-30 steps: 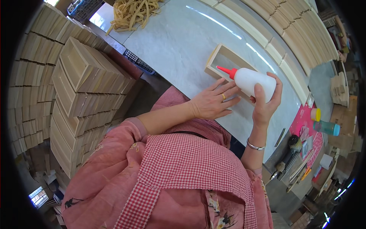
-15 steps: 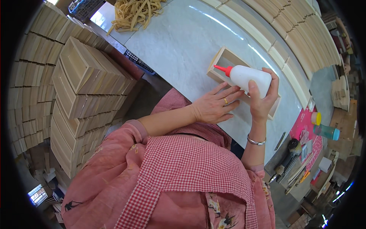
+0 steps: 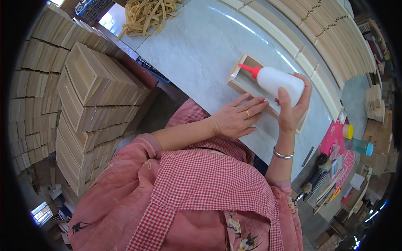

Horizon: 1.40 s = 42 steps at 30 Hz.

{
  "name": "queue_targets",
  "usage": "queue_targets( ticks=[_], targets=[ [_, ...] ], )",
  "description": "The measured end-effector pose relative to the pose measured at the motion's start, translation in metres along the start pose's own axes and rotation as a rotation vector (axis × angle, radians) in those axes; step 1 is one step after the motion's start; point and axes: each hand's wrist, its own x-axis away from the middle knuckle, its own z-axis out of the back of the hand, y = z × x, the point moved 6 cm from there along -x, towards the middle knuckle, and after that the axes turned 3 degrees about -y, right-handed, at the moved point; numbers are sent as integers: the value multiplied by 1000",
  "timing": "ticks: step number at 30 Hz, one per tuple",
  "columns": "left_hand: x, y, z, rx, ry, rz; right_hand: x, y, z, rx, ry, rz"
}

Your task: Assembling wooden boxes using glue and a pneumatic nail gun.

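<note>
A white squeeze glue bottle (image 3: 279,85) with a red pointed nozzle is held in my right hand (image 3: 294,102), the fingers wrapped round its body. The nozzle points left, its tip over the left short end of a shallow rectangular wooden frame (image 3: 237,86) lying on the table. Part of the frame is hidden beneath the bottle and my right hand. My left hand (image 3: 240,115) is spread out flat, a ring on one finger, with its fingertips at the near long side of the frame. Whether they press on the wood I cannot tell.
Rows of wooden strips (image 3: 322,37) line the table's far side. A heap of yellowish bands (image 3: 146,14) sits at the far left of the pale table (image 3: 192,50). Stacked wooden frames (image 3: 90,92) rise at left. A power tool (image 3: 316,173) and a teal bottle (image 3: 359,146) are at right.
The glue bottle and my right hand have shifted slightly right, and the nozzle tip has risen a little toward the frame's left end. My left hand has barely moved.
</note>
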Motion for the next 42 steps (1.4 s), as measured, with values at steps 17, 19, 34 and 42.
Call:
queue_targets(
  ticks=[17,19,34,42],
  targets=[
    [37,-69,35,608,370,824,36,32,15,-137,253,-183],
    [35,-68,35,600,369,807,36,31,15,-138,257,-180],
    [-6,-80,74,-89,-30,394,36,33,18,-192,293,-193],
    [6,-89,75,-369,-150,431,41,30,23,-247,294,-242]
  ],
)
